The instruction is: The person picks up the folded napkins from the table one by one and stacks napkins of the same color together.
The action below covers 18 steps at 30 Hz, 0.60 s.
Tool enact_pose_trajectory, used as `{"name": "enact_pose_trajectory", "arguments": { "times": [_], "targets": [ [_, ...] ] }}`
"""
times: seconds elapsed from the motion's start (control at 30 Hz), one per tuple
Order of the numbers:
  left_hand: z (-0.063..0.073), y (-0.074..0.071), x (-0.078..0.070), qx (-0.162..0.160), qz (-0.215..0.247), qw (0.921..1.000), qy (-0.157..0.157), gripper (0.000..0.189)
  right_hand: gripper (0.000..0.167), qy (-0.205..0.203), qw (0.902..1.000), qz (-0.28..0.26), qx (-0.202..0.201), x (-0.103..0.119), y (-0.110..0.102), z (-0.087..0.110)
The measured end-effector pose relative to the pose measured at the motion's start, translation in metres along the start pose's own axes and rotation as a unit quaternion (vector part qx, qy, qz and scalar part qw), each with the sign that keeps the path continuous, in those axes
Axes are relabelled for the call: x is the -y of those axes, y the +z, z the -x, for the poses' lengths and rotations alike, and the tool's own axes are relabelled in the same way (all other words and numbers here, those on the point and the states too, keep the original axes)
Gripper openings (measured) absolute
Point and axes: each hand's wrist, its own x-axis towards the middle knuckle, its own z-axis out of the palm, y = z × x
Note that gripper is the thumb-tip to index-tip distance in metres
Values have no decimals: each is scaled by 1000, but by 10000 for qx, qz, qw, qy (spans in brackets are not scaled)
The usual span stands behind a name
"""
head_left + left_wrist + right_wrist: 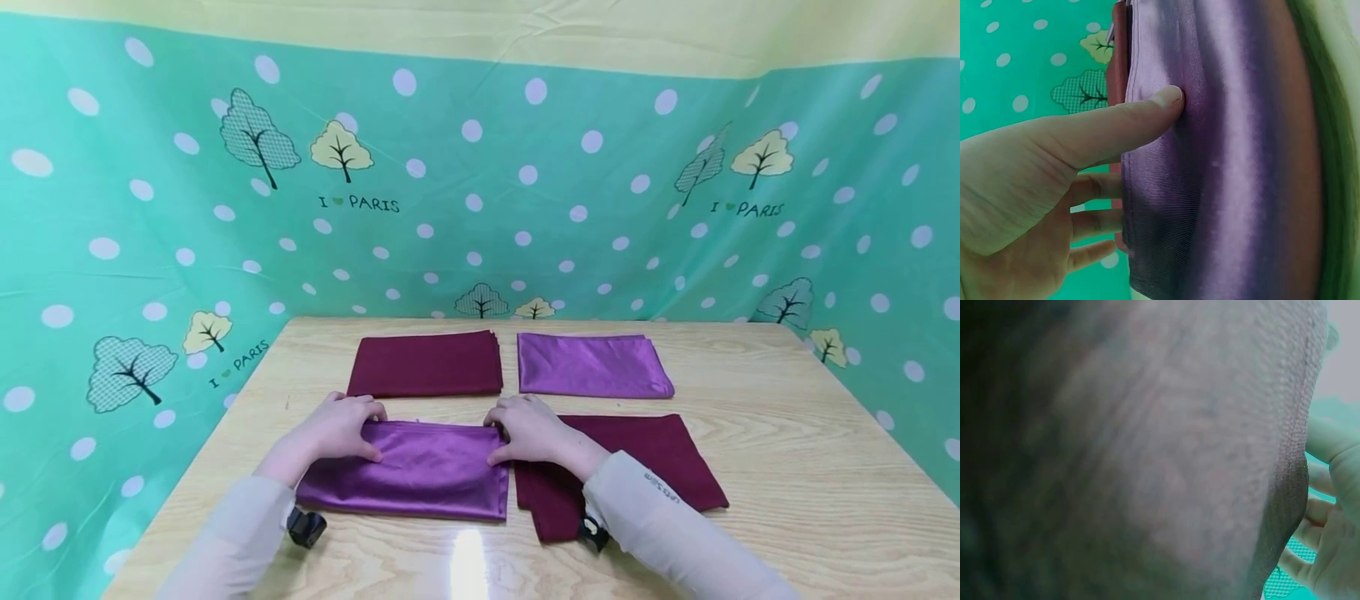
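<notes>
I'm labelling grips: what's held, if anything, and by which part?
The nearer purple cloth: the left hand pinches its far edge near the left end; the right hand grips its far right corner.

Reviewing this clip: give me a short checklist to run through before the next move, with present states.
1. Left hand holds near purple cloth: ok, thumb on its face, fingers behind its edge.
2. Right hand at its far right corner: ok.
3. Right hand's hold firm: cannot tell; blurred fabric fills most of the right wrist view.
4. Near maroon cloth squared up: not ok, its near left part juts out.
5. Far maroon cloth and far purple cloth apart: ok, a gap shows.
</notes>
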Motion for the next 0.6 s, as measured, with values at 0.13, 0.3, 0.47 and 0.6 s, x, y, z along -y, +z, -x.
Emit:
{"name": "enact_pose_trajectory", "arguments": {
  "times": [0.13,0.3,0.47,0.6],
  "targets": [
    [0,-1,0,107,96,9998,-125,44,50,1,10000,-21,4,1,0,-1],
    [0,0,1,103,95,9997,-201,44,47,-9,10000,-5,37,4,-1,-1],
    [0,3,3,104,-45,9996,-258,49,46,-29,10000,34,82,5,-1,-2],
    [-1,3,3,106,-139,9994,-309,56,45,-15,9999,30,123,5,-3,-3]
  ]
}}
